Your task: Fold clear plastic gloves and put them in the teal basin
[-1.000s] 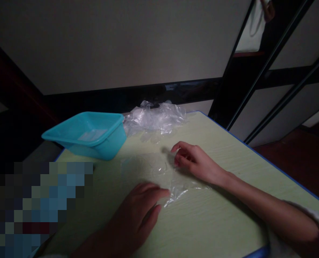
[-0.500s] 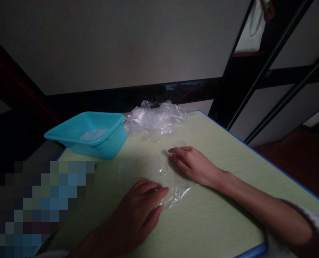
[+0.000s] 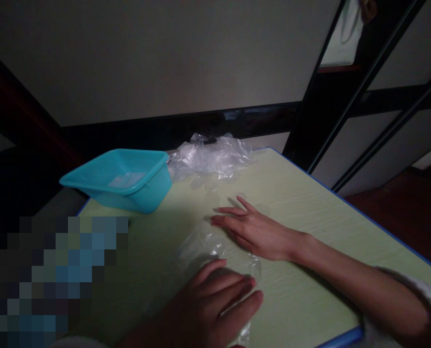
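A thin, see-through plastic piece (image 3: 204, 244), which looks like a disposable glove, lies on the table under and between my hands. My left hand (image 3: 215, 299) rests over its near part, fingers stretched and slightly apart, back of the hand up. Beyond it, my right hand (image 3: 255, 229) is spread palm down at the plastic's far right edge, fingers pointing left. Neither hand is closed round anything. Part of the plastic is hidden beneath the left hand.
At the back of the pale green table (image 3: 309, 290) lies a heap of crumpled clear plastic (image 3: 215, 157). A turquoise basin (image 3: 150, 193) with something whitish inside stands at the back left. Blue edging (image 3: 389, 237) runs along the table; a panelled wall (image 3: 179, 63) rises behind.
My left hand has moved right and nearer to me, its fingers spreading. The right hand has shifted slightly left and nearer, fingers wider apart. The plastic between them has bunched and shifted nearer.
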Motion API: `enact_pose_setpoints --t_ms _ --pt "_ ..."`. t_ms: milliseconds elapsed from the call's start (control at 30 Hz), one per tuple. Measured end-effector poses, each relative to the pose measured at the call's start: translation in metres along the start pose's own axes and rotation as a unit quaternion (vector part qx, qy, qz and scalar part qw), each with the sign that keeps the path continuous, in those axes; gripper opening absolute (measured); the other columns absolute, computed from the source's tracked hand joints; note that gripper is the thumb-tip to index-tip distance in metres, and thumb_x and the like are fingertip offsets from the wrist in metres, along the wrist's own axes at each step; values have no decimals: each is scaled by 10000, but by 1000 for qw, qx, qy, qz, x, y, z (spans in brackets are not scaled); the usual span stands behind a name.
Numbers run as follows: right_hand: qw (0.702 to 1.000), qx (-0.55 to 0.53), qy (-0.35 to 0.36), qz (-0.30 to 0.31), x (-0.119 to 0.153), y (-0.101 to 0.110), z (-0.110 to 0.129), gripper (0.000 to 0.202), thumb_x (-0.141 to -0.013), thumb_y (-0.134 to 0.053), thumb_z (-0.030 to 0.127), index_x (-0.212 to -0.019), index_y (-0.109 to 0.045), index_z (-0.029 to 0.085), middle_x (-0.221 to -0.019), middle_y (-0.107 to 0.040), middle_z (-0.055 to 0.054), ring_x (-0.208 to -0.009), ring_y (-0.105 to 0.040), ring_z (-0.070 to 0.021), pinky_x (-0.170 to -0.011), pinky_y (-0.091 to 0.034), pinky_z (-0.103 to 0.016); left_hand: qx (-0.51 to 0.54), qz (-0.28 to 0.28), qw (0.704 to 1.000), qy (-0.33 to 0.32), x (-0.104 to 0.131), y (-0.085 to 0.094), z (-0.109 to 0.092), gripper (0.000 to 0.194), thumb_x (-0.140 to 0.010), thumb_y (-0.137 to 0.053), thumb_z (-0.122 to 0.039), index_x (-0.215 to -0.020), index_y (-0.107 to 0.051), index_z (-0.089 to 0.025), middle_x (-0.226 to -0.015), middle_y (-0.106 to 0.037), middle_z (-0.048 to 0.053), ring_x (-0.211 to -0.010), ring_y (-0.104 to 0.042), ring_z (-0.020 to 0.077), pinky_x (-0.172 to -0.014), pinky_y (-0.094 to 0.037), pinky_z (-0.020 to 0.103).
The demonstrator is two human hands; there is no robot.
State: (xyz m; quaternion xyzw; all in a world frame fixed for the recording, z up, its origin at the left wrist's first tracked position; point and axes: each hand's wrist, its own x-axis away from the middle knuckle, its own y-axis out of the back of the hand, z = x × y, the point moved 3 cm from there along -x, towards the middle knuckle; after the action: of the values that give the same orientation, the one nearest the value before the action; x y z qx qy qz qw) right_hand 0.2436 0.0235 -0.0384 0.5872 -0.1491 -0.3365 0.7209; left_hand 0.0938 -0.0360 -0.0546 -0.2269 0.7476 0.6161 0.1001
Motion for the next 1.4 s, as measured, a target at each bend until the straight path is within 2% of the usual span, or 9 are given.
enact_pose_setpoints --t_ms 300,533,633,767,900,1000,1167,1233,1400 --pt "999 30 -26 -32 0 5 0 371 -878 -342 151 -1212 -485 78 -1189 -597 -159 -1180 -496 -212 -1088 -145 -514 -81 -84 992 40 -3 29 -3 257 -925 -362 -215 -1075 -540 -106 -918 -705 61 -899 -628 137 -993 -378 271" --pt "1000 13 -23 -16 -2 0 -1 395 -874 -349 130 -1256 -442 100 -1222 -576 -150 -1237 -433 -235 -1064 -156 -568 -5 62 998 11 2 1 1 501 -929 -331 -461 -1314 -385 -145 -1254 -573 80 -1227 -440 200 -1111 -189 431" --pt "1000 10 -19 -12 -1 2 -2 412 -860 -352 111 -1264 -432 101 -1232 -566 -155 -1261 -403 -229 -1066 -144 -569 -2 78 997 11 4 1 1 494 -926 -365 -438 -1319 -378 -139 -1256 -570 89 -1243 -420 205 -1114 -167 458" --pt "1000 3 -5 -25 0 5 -3 426 -832 -363 84 -1251 -439 101 -1265 -546 -143 -1265 -395 -212 -1083 -138 -535 23 42 998 36 1 13 1 433 -927 -376 -379 -1258 -449 -109 -1159 -631 98 -1137 -522 192 -1112 -198 421" --pt "1000 -11 5 -12 -1 2 -4 415 -847 -361 91 -1255 -436 116 -1256 -554 -136 -1259 -405 -211 -1074 -166 -538 30 112 992 40 -5 17 -3 469 -905 -437 -396 -1289 -426 -127 -1235 -590 93 -1191 -487 206 -1104 -222 431" --pt "999 -29 13 -7 -1 2 -5 423 -847 -355 80 -1262 -426 127 -1274 -541 -123 -1272 -387 -198 -1078 -166 -527 33 116 992 32 -5 18 -4 459 -906 -438 -398 -1281 -426 -135 -1233 -593 81 -1195 -485 197 -1109 -217 421" --pt "999 -25 -6 -48 6 19 -16 442 -816 -366 87 -1253 -420 129 -1307 -509 -130 -1220 -451 -203 -1073 -177 -541 -32 -44 991 119 10 24 21 343 -909 -371 -183 -1243 -424 -125 -1186 -609 90 -1137 -525 161 -1117 -193 401" --pt "998 -1 -13 -54 9 26 -22 478 -790 -363 71 -1262 -409 133 -1258 -556 -115 -1180 -492 -202 -1072 -177 -549 -62 -59 980 181 17 26 38 341 -911 -343 -145 -1243 -417 -121 -1190 -607 100 -1123 -540 164 -1099 -230 437" --pt "997 58 -40 -31 10 31 -28 536 -694 -371 31 -1215 -457 127 -1168 -623 -90 -1124 -541 -202 -1067 -223 -529 -79 50 964 250 23 25 64 392 -912 -315 -144 -1291 -409 -116 -1337 -492 127 -1240 -450 212 -1067 -245 537"
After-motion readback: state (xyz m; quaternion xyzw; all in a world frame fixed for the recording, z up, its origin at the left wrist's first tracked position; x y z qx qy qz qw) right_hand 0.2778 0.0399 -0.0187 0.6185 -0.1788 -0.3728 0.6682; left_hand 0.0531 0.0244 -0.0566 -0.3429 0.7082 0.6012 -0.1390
